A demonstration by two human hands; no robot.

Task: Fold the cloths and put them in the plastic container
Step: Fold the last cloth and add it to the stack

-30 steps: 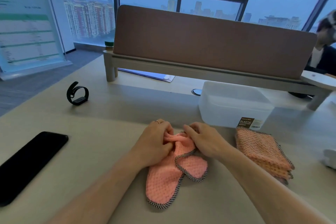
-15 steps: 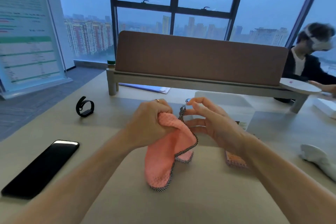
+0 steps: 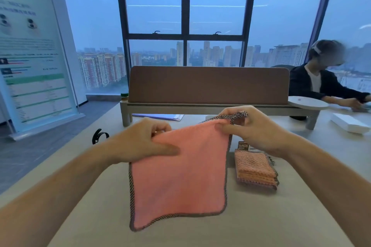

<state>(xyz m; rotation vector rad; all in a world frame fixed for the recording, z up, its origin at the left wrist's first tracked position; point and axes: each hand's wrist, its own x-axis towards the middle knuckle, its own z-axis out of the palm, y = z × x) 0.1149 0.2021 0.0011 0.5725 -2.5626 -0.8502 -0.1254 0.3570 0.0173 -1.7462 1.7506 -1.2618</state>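
Fingers of left hand and right hand pinch pink cloth by top corners, hanging lengthwise down.

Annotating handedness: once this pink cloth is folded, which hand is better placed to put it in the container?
Right, probably. The right hand pinches the pink cloth close to the container label; the left hand grips it farther away.

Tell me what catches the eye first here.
A pink cloth with checked trim hangs spread open at centre, top corners held by the left hand and right hand. To its right a stack of folded cloths lies on the table. Behind, tall windows show a skyline.
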